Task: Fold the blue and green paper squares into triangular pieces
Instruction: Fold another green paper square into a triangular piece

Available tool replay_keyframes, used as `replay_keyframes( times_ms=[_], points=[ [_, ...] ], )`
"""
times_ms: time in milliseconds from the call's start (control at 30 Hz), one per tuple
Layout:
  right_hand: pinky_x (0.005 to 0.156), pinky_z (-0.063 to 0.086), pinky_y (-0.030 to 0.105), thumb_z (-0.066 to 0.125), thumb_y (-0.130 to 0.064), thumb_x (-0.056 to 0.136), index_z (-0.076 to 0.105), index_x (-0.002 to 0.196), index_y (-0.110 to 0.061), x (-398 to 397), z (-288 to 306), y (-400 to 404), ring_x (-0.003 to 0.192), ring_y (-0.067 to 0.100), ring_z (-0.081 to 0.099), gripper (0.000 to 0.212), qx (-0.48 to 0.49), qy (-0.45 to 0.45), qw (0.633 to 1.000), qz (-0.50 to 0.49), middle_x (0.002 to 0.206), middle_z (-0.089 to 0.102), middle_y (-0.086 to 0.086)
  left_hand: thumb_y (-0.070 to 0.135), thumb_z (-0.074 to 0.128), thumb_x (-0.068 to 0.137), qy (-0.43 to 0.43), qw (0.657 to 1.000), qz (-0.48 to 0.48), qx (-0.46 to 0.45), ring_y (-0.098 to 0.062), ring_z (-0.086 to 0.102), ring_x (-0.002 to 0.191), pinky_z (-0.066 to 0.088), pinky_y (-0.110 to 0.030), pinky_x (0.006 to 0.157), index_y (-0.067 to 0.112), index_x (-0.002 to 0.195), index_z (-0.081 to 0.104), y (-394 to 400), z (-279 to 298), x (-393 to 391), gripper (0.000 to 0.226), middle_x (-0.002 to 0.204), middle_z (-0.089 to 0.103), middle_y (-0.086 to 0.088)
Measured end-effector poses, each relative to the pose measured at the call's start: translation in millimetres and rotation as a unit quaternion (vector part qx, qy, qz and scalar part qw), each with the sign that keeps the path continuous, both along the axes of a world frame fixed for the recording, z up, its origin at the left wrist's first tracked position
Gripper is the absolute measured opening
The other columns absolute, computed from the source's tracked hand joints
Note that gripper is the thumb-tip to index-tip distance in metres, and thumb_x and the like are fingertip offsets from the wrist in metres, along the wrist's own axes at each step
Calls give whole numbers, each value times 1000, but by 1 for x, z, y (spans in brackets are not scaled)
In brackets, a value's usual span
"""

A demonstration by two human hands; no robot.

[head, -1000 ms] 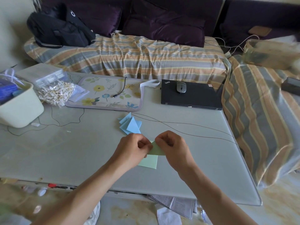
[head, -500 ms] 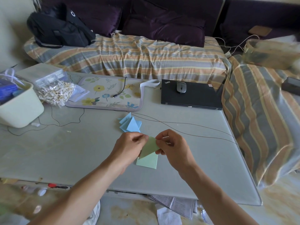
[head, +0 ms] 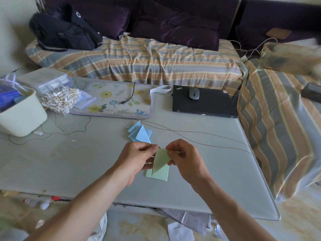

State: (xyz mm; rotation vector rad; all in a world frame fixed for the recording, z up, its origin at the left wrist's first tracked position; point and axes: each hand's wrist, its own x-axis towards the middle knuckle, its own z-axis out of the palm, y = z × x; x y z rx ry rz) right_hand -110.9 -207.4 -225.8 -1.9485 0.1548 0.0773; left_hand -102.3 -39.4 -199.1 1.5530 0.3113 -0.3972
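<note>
A green paper folded into a narrow triangle (head: 160,160) hangs point-down just above the table. My left hand (head: 137,157) pinches its upper left corner and my right hand (head: 185,157) pinches its upper right corner. Flat on the table (head: 69,162) under it lies a paler green paper square (head: 160,174), partly covered by the held piece. Just beyond my hands sits a small heap of folded blue paper triangles (head: 139,133).
A thin dark cable (head: 199,136) runs across the table behind the papers. A floral mat (head: 114,101), a closed black laptop (head: 205,103) with a mouse on it, a cream bin (head: 20,115) and a bag of cotton swabs (head: 59,100) stand at the back.
The green piece has been lifted and turned from lying low between my fingers to hanging upright, point down. Both hands have risen slightly and spread a little apart.
</note>
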Motion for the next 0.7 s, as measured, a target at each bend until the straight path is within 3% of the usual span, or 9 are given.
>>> replay_keyframes(
  times_ms=[400,700],
  points=[
    [79,59,43,60,-4,94,69,94,-21,0,2,1,67,16,70,19,22,-1,1000,-10,87,74,-3,13,66,98,-5,1000,11,-5,-15,76,69,59,-22,60,1,96,75,2,0,2,15,82,80,-8],
    [75,58,36,58,-2,95,67,91,-19,-1,4,-1,68,18,72,20,36,4,999,-29,91,72,-4,6,63,99,9,1000,-10,-6,-14,76,69,59,-21,60,7,96,76,3,2,3,13,82,80,-5]
  ],
)
